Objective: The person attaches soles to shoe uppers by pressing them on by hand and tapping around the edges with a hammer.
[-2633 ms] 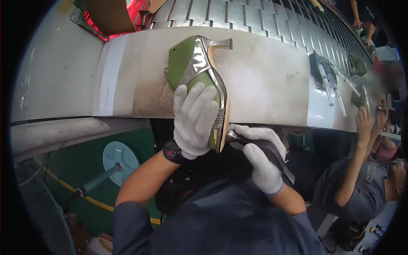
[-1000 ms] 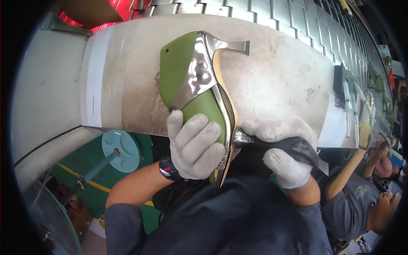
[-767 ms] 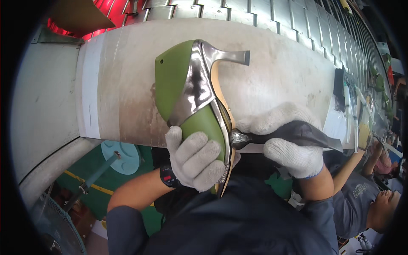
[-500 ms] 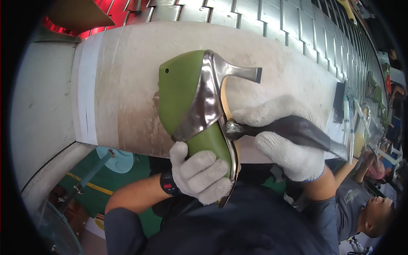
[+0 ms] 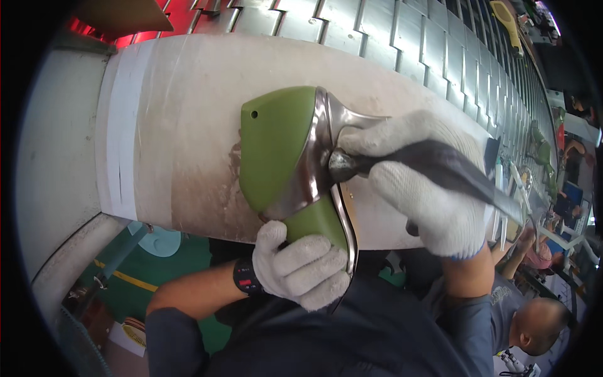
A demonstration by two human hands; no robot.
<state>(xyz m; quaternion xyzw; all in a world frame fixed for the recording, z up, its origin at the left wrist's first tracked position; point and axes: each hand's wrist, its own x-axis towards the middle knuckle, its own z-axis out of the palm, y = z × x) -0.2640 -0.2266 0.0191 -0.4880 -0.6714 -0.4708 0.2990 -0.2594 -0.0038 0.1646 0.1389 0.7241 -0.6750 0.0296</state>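
Note:
A silver-bronze high-heeled shoe [image 5: 306, 178] lies on its side on the pale worktop, fitted on a green shoe last [image 5: 276, 144]. My left hand [image 5: 300, 264], in a white knit glove, is closed around the toe end at the near edge. My right hand [image 5: 433, 182], also gloved, grips a dark metal hand tool [image 5: 433, 164] with a rounded, worn head. That head rests against or just over the shoe's side near the arch; contact is not certain. The right hand's fingers partly cover the heel. The tool's exact kind does not show.
Beyond the pale worktop [image 5: 188, 75] runs a conveyor of metal slats [image 5: 352, 28], lit red at far left. A white panel [image 5: 56, 138] stands at left. Slender tools [image 5: 502, 188] lie at the right edge. A person [image 5: 527, 320] sits at lower right.
The tool's head has moved up from the sole edge onto the shoe's side, and my right hand now covers part of the heel. The shoe sits slightly lower and further right in view.

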